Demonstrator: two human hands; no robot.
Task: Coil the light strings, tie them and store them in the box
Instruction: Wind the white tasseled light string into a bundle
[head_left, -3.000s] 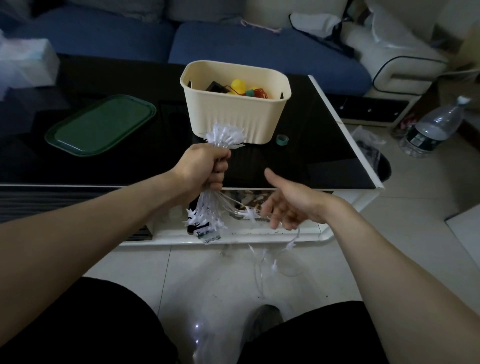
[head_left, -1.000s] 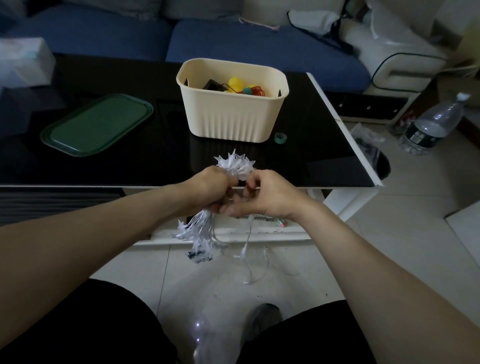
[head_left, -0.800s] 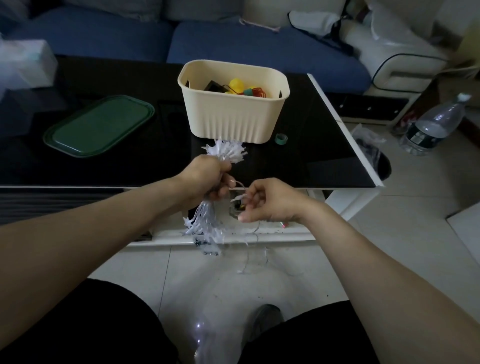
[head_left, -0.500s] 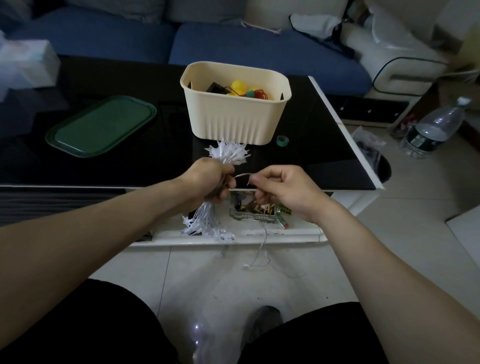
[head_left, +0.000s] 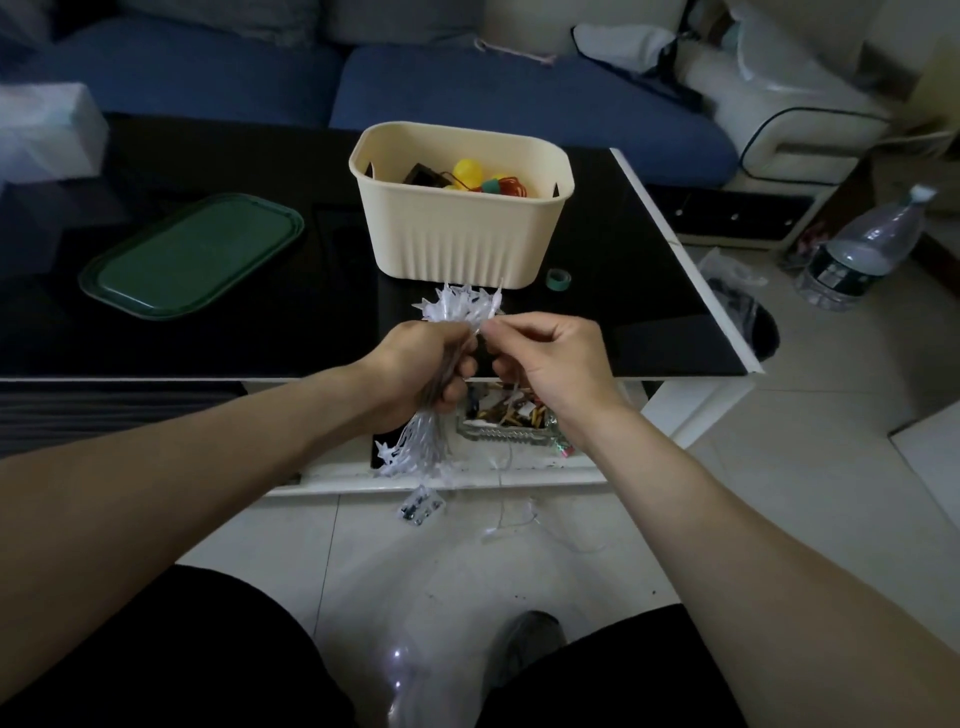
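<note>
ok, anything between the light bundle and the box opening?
Nothing visible. The left hand grips the light bundle just in front of the box, whose top is open; its lid lies off to the left.

One head-worn camera looks forward and down, close over the table (head_left: 675, 249).

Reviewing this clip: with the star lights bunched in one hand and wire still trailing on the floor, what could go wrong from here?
1. The loose wire still trails to the floor near the shoe; it could snag underfoot.
2. The left hand grips the light bundle only at its middle, so loops may slip out while the right hand pinches and wraps the wire.
3. The battery pack dangles below and may tug the coil loose.
</note>
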